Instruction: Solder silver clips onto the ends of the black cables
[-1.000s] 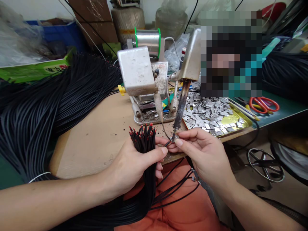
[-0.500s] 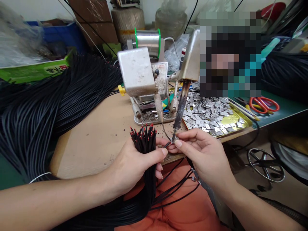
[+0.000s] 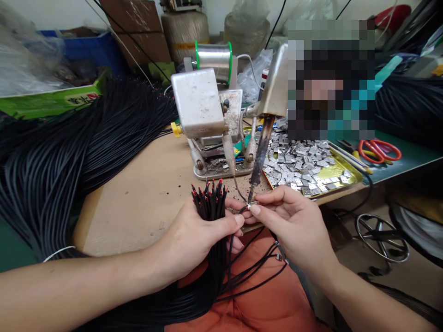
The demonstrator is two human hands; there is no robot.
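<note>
My left hand [image 3: 197, 235] grips a thick bundle of black cables [image 3: 209, 205] upright, their red-tipped ends sticking up above my fingers and their lengths hanging down past my lap. Between thumb and forefinger, my right hand [image 3: 294, 226] pinches a small metal terminal [image 3: 252, 203] on the end of one black cable. Just above and touching or nearly touching that terminal is the tip of a fixed soldering iron [image 3: 259, 157], its shaft scorched and dark. Its exact contact is too small to tell.
A large mass of black cable [image 3: 51, 157] covers the left of the wooden bench [image 3: 138, 216]. Behind stand a metal feeder unit [image 3: 197, 103] and solder spool [image 3: 213, 60]. A tray of metal tabs [image 3: 304, 163] and red-handled scissors [image 3: 380, 151] lie right.
The cable bundle in my left hand has shifted slightly right, and one cable now arcs between it and my right hand. The terminal sits slightly lower and further right against the iron tip.
</note>
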